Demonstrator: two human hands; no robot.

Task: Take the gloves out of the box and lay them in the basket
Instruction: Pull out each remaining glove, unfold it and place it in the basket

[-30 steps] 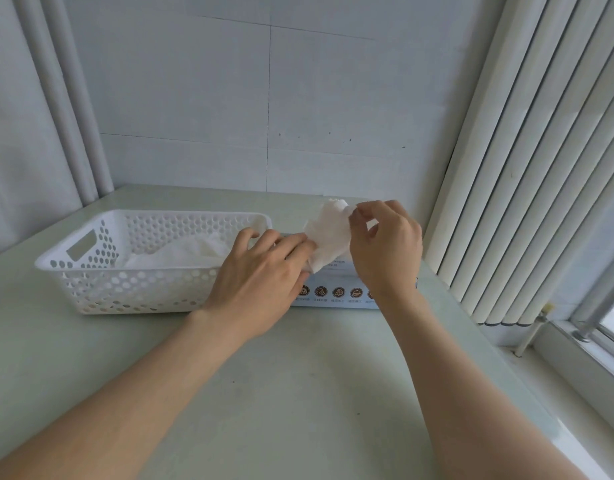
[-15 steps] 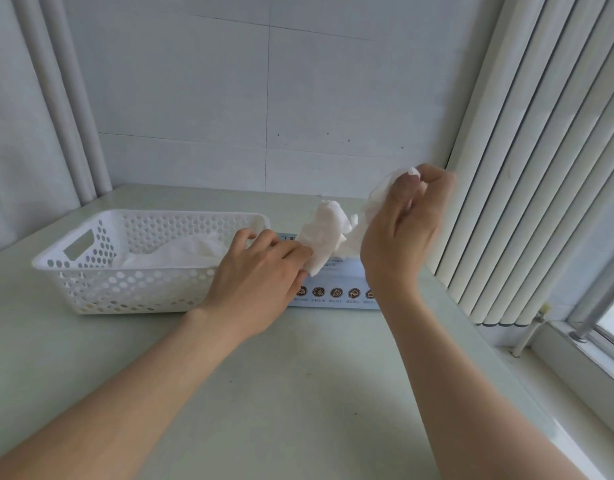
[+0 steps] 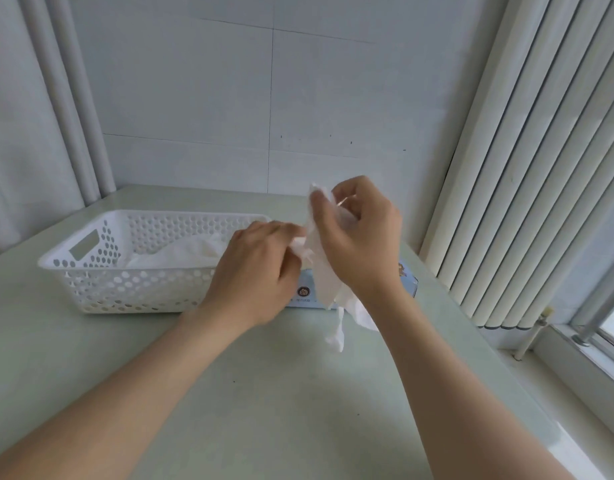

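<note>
A thin translucent white glove (image 3: 324, 271) hangs from my right hand (image 3: 359, 237), pinched at its top edge, its fingers dangling down to the tabletop. My left hand (image 3: 255, 275) is beside it and pinches crumpled glove material at the box's top. The light blue glove box (image 3: 303, 292) lies on the table, mostly hidden behind both hands, with its right end (image 3: 407, 282) showing. To the left stands a white perforated basket (image 3: 101, 271) with several white gloves (image 3: 181, 252) lying inside.
The pale green table (image 3: 264, 393) sits in a corner. White vertical blinds (image 3: 523, 168) hang close on the right, a window sill (image 3: 575, 358) below them. A tiled wall (image 3: 264, 98) rises behind the basket and box.
My right hand pulled a glove up out of the box, then swung left and lower; the glove now hangs full length. The left hand stayed on the box's top.
</note>
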